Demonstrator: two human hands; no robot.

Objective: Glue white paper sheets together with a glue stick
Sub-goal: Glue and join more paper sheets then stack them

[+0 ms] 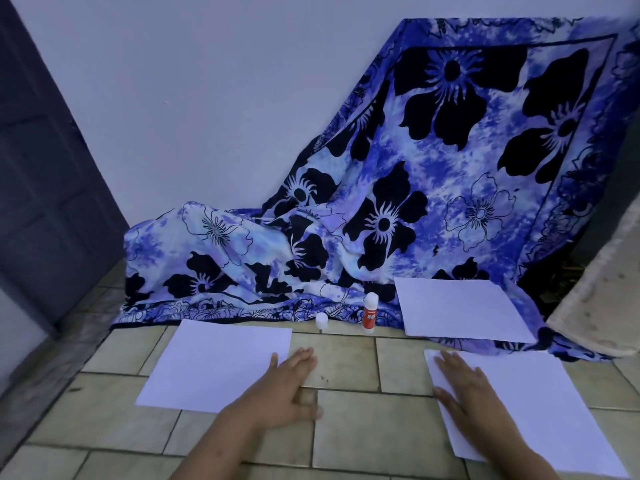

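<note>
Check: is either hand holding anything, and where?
Nothing held. Left hand lies flat, touching the left sheet; right hand flat on the near-right sheet; glue stick untouched.

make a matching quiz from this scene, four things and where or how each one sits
Things:
1 glue stick
2 cap
3 far sheet
4 right hand

Places or states:
A pressed flat on the near right sheet
B lying flat on the flowered cloth
C upright, red label
D small, white, left of the stick

Pairs: 1-C, 2-D, 3-B, 4-A
</note>
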